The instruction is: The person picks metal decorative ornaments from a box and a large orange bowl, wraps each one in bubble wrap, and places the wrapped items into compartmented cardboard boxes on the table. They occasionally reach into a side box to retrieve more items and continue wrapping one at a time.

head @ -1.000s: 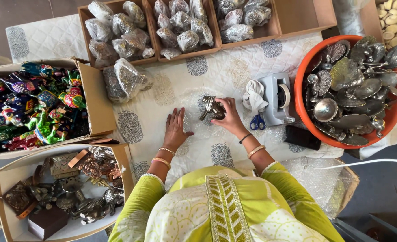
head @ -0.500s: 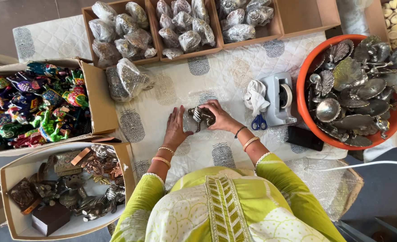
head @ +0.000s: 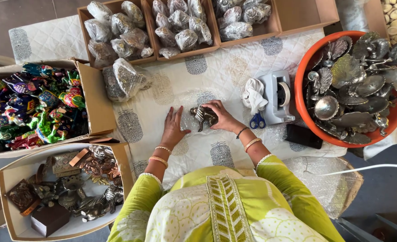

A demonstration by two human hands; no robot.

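A small dark metal animal figure (head: 203,117) stands on the white patterned cloth (head: 162,89) over the table, on what looks like a clear plastic sheet (head: 190,122), though that is hard to see. The right hand (head: 223,117) has its grip closed on the figure. The left hand (head: 174,127) lies flat and open on the sheet just beside it, holding nothing. Near the right hand are blue scissors (head: 257,121), a white rag (head: 253,95) and a tape dispenser (head: 277,96). Farther right sits an orange tub (head: 302,76) of silver dishes.
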